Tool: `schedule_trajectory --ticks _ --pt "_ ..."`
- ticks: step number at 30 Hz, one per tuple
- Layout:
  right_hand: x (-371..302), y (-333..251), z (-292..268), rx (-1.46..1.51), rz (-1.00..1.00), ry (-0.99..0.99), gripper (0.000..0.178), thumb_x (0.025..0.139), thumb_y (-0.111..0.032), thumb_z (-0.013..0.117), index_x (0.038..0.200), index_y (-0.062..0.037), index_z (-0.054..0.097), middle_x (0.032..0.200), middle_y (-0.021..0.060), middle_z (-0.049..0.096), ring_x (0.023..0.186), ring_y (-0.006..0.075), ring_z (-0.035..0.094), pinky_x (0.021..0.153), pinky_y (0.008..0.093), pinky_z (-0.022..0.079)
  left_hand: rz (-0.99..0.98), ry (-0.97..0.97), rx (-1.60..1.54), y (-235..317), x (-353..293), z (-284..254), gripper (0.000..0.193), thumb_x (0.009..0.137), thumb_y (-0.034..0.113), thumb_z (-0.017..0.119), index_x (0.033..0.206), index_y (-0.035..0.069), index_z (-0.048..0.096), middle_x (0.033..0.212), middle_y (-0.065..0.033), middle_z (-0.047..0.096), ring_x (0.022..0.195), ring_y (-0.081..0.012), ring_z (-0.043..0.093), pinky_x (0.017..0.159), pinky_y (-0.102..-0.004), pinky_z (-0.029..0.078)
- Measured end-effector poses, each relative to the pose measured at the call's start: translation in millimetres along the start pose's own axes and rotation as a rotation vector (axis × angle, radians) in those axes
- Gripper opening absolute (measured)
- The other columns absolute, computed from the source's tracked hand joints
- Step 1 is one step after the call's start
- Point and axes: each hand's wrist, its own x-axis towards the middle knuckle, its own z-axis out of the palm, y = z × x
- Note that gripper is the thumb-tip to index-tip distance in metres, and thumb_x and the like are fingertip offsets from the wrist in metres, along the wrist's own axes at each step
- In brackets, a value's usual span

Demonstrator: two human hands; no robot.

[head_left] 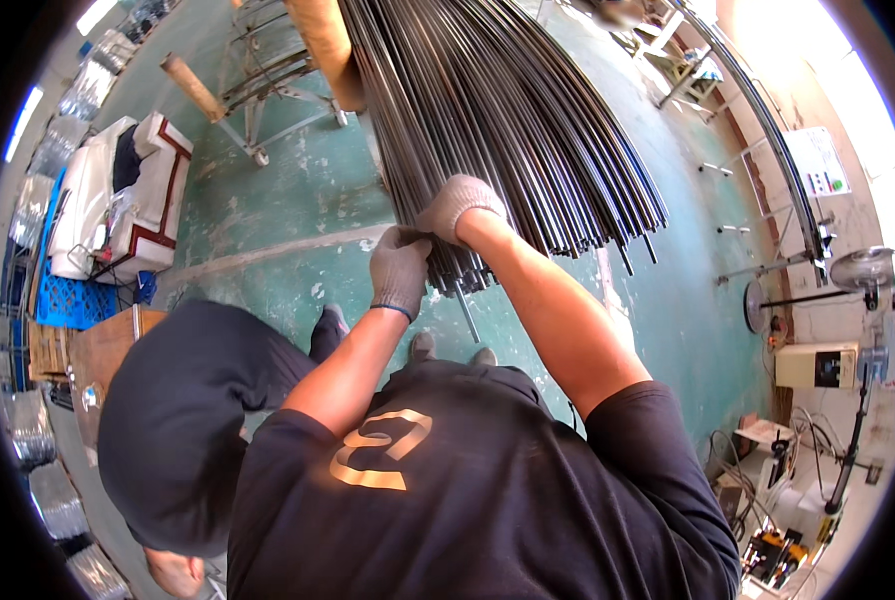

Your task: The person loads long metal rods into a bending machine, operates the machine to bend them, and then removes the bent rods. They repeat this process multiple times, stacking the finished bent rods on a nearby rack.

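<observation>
A wide bundle of long, dark metal rods (508, 130) stretches away from me, its near ends uneven. At the bundle's near left edge, my left hand (400, 270), in a grey knit glove with a blue cuff edge, is closed around rods. My right hand (463, 205), gloved in the same grey, grips rods just beyond it, and the two hands touch or nearly touch. Most of the fingertips are hidden, so how many rods each hand holds cannot be told. One thin rod (467, 313) juts out farther toward me than those around it.
A person in dark clothes (188, 420) bends down close at my left. Cardboard tubes (196, 88) rest on a wheeled metal frame (268, 110) at the far left. White wrapped packs (93, 215) sit on a blue crate (73, 300). A fan (758, 306) and cables line the right wall.
</observation>
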Motion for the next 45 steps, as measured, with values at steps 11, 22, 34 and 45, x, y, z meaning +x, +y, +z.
schedule_trajectory --ticks 11,22,34,45 --pt "-7.6 21.6 -20.4 0.491 0.115 -0.132 0.047 0.074 -0.033 0.090 0.102 0.0043 0.081 0.099 0.0178 0.080 0.088 0.0246 0.077 0.078 0.0381 0.062 -0.126 -0.205 -0.117 6.7 -6.2 -42.5 0.017 0.092 0.006 0.067 0.108 0.000 0.066 0.084 -0.0064 0.068 0.067 -0.0166 0.064 0.060 -0.0325 0.053" --pt "1.6 50.7 3.5 1.282 0.119 -0.367 0.043 0.095 -0.020 0.082 0.124 0.0096 0.068 0.107 0.0208 0.077 0.090 0.0270 0.078 0.075 0.0406 0.065 -0.130 -0.200 -0.123 6.4 -2.2 -65.6 0.022 0.094 0.008 0.066 0.114 -0.001 0.067 0.091 -0.0079 0.070 0.071 -0.0179 0.066 0.065 -0.0328 0.056" --pt "-19.7 17.9 3.7 1.225 0.048 -0.289 0.045 0.084 -0.021 0.091 0.113 0.0084 0.072 0.097 0.0175 0.077 0.079 0.0277 0.077 0.067 0.0420 0.064 0.072 -0.278 0.020 32.9 -24.0 -18.4 0.018 0.096 0.009 0.063 0.108 -0.001 0.071 0.082 -0.0072 0.070 0.068 -0.0131 0.065 0.062 -0.0299 0.051" --pt "-32.5 34.0 -47.1 0.920 0.077 -0.172 0.025 0.094 -0.022 0.077 0.095 0.0022 0.072 0.076 0.0121 0.070 0.069 0.0235 0.072 0.062 0.0407 0.060 0.076 -0.515 0.076 52.1 -27.3 11.0 0.018 0.095 0.010 0.070 0.109 -0.001 0.070 0.078 -0.0048 0.065 0.065 -0.0132 0.061 0.059 -0.0301 0.049"
